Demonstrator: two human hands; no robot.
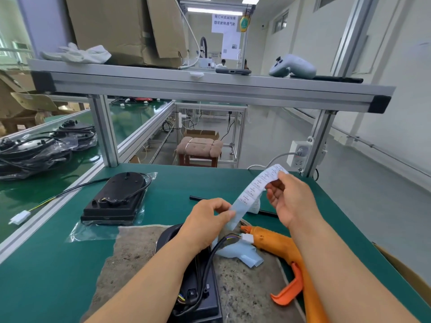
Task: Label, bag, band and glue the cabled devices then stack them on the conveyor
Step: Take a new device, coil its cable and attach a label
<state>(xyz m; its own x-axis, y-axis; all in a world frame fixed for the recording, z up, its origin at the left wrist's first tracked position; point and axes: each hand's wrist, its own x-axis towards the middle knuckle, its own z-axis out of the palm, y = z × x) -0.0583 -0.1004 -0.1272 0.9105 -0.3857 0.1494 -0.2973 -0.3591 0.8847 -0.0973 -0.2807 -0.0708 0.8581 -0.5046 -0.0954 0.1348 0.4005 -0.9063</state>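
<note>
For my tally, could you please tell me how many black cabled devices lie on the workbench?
2: one device left of centre on the bench, another on the mat below the left hand. Conveyor pile excluded.

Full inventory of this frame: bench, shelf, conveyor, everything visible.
label strip: 1, white on pale blue backing, held up over the table
cabled device: 1, black, on the mat under the left forearm
bagged device: 1, black in a clear bag, table left
glue gun: 1, orange, on the mat, right
rod: 1, black, table behind the strip
mat: 1, brown-grey, table near edge
device pile: count unclear, black, conveyor left
cardboard box: 1, brown, upper shelf
gloves: count unclear, white, shelf left
controller: 1, pale grey, shelf right
stool: 1, brown cushion, floor beyond table
left hand: pinches strip's lower part
right hand: pinches strip's upper end
</note>
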